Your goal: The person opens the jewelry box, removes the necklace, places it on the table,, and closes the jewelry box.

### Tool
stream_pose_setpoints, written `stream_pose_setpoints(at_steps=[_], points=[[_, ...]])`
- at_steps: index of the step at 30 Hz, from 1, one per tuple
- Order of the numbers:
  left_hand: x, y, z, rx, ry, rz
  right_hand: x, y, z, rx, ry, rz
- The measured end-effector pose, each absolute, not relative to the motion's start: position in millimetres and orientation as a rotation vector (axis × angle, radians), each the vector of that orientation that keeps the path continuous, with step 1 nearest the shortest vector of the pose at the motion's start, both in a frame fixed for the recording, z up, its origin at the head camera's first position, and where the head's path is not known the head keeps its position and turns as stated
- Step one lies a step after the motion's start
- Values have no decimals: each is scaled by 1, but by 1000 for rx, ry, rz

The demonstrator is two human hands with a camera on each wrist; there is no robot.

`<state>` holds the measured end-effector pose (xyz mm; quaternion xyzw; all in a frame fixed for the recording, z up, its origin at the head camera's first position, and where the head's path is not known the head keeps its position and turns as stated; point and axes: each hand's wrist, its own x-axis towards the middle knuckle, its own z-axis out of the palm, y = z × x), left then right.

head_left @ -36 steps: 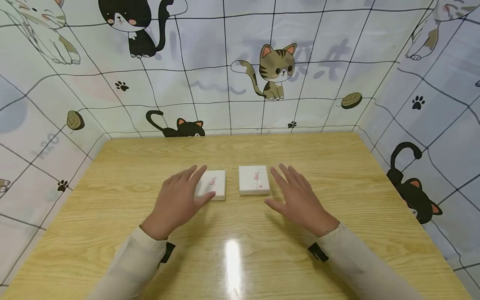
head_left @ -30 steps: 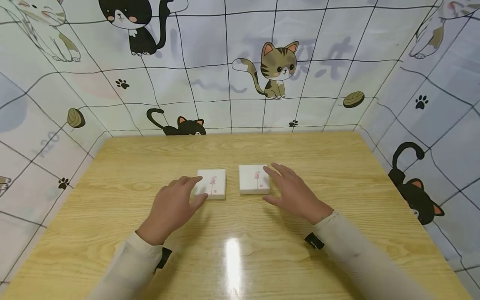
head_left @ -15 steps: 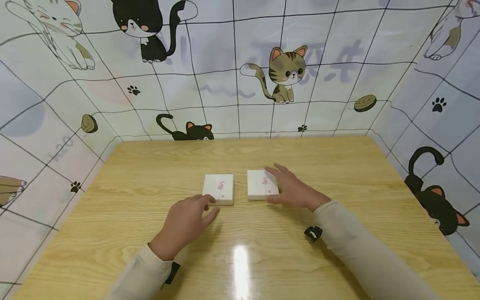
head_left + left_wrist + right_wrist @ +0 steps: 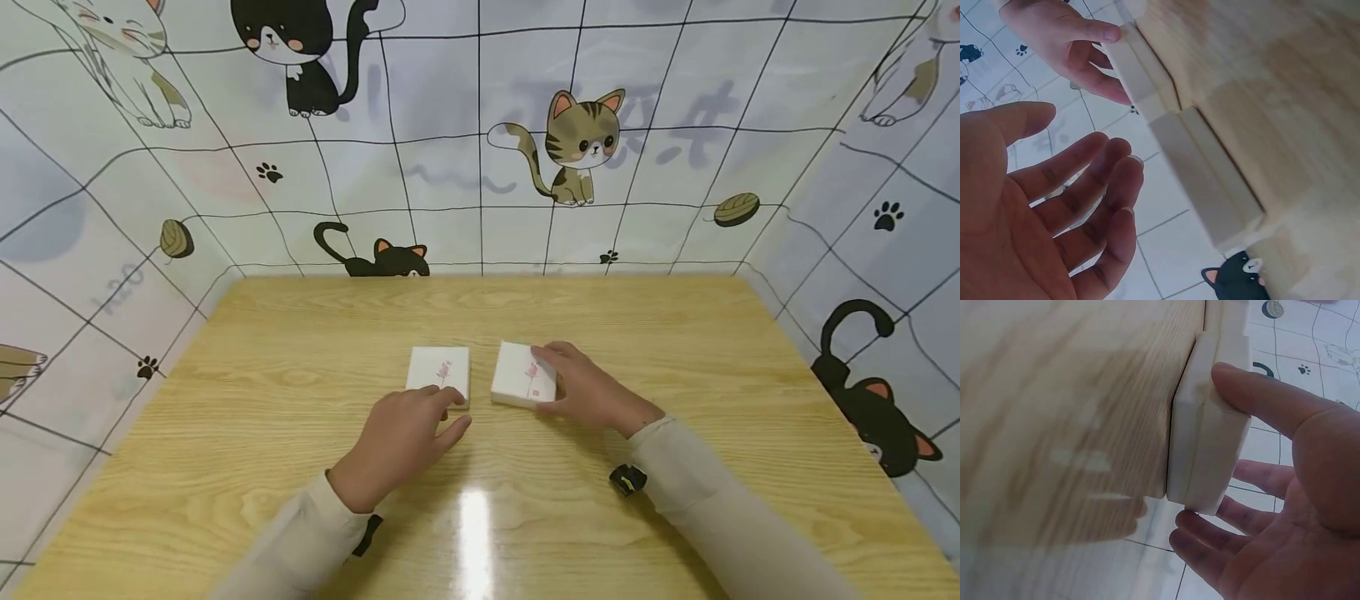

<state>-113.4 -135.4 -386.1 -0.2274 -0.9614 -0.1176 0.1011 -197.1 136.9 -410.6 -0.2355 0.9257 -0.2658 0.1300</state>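
Two small square white boxes with a pink flower print lie side by side on the wooden table. At the right box (image 4: 517, 373), my right hand (image 4: 600, 390) pinches the right side, the thumb at the near edge and fingers at the far side. The right wrist view shows the thumb (image 4: 1260, 394) lying on the side of that box (image 4: 1213, 434). My left hand (image 4: 401, 437) hovers over the near edge of the left box (image 4: 438, 367), partly covering it. Loosely bent fingers of the left hand (image 4: 1054, 206) hold nothing in the left wrist view, apart from the nearer box (image 4: 1204, 175).
The light wooden table (image 4: 315, 325) has a far edge against a cat-print cloth wall (image 4: 442, 175), which also rises at left and right. A strip of light reflects off the tabletop between my forearms.
My right hand has closed in on the right box, which now sits slightly turned. My left hand has drawn back from the left box's side, then shifted rightward over its near edge.
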Motion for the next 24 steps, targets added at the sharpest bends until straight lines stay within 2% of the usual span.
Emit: stream_pose_setpoints(at_steps=[7,14,24], points=[[-114,-127,-384,-746,-2768,-297,-186,138,-411,-688,2683,-766],[-109,-118,-388,-806,-2763,-207,-158,143,-411,-665,2658,-805],[-104,-114,-385,-836,-2802,-176,-129,137,-409,-818,2673,-750]])
